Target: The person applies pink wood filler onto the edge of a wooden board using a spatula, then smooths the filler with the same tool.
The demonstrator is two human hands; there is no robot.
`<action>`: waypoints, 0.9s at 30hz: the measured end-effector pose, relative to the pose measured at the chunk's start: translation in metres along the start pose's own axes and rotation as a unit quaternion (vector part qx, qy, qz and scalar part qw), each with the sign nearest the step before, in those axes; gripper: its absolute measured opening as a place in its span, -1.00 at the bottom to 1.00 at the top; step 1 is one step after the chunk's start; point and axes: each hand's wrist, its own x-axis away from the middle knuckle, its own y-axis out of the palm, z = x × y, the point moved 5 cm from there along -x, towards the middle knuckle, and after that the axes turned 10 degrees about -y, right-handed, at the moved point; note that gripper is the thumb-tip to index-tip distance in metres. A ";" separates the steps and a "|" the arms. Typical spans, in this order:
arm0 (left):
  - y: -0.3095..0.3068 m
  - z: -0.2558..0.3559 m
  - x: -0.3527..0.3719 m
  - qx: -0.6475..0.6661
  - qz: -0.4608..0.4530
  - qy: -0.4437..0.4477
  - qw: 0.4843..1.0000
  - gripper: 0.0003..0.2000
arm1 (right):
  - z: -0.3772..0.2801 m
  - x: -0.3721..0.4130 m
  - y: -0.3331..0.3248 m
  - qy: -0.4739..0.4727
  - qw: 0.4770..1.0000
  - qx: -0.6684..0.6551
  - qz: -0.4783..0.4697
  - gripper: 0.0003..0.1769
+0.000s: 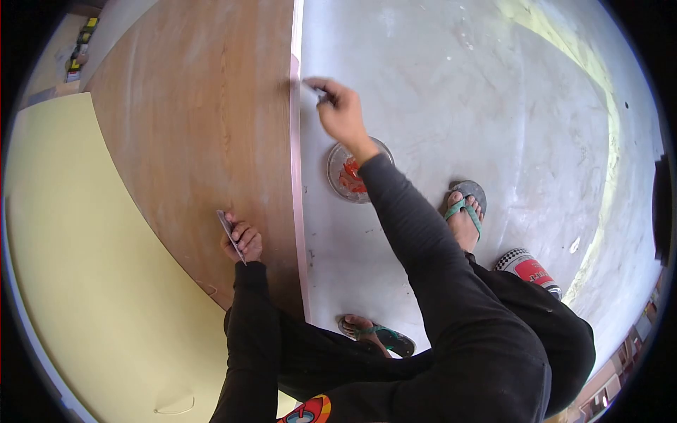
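My left hand (245, 240) is closed round a thin flat scraper (231, 236), over the brown wooden panel (190, 127). Near the panel's long pinkish edge (296, 162), my right hand (338, 109) is closed in a pinch, extended past the round tray. Something dark shows at its fingertips, too blurred to name. Below the right wrist, a round clear tray (338, 185) holds red paste (352, 175) and is partly covered by the forearm.
A can with a red label (529, 271) stands by my sandalled foot (464, 218); the other foot (363, 328) is near the panel's edge. A pale yellow sheet (84, 247) lies at left. Small items (79, 53) sit at the upper left.
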 end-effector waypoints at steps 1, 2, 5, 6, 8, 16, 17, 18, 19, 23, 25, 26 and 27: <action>0.000 0.001 0.001 -0.012 -0.001 -0.004 1.000 -0.66 | 0.008 -0.017 -0.008 -0.017 0.998 0.043 0.034 -0.44; 0.001 0.002 0.002 -0.024 -0.001 -0.008 1.000 -0.61 | 0.014 -0.030 -0.014 -0.033 0.993 0.084 0.069 -0.44; 0.000 0.002 0.004 -0.030 0.008 0.008 0.999 -0.70 | 0.025 -0.057 -0.010 -0.049 0.997 0.008 0.066 -0.44; 0.000 0.002 0.005 -0.029 0.008 0.009 1.000 -0.70 | 0.026 -0.059 -0.010 -0.048 0.997 0.008 0.065 -0.44; -0.001 0.001 0.005 -0.029 0.001 0.008 1.000 -0.70 | 0.031 -0.060 -0.004 -0.023 0.997 0.075 -0.003 -0.42; -0.006 0.004 0.007 -0.029 0.004 0.001 1.000 -0.62 | 0.010 0.017 0.009 0.000 0.997 0.079 -0.007 -0.46; -0.006 0.004 0.007 -0.032 0.005 0.003 0.999 -0.60 | 0.004 0.029 0.011 0.005 0.997 0.077 -0.016 -0.45; -0.005 0.005 0.007 -0.032 0.004 0.003 0.999 -0.60 | -0.001 0.040 0.012 0.009 0.997 0.075 -0.024 -0.43; -0.005 0.006 0.007 -0.033 0.005 0.000 0.999 -0.60 | -0.004 0.052 0.014 0.019 0.998 0.061 -0.029 -0.43; 0.004 -0.001 0.003 -0.049 0.034 -0.003 0.998 -0.64 | -0.023 0.089 0.002 0.104 0.988 -0.001 -0.114 -0.45; 0.008 -0.001 -0.008 -0.081 0.091 0.007 0.993 -0.67 | -0.055 0.095 -0.002 0.123 0.970 -0.040 -0.206 -0.41; 0.007 -0.001 -0.009 -0.110 0.159 0.018 0.981 -0.68 | -0.066 0.095 0.003 0.120 0.969 -0.040 -0.211 -0.41; 0.018 -0.007 -0.019 -0.110 0.161 0.022 0.981 -0.68 | -0.087 0.092 0.006 0.016 0.985 -0.054 -0.166 -0.37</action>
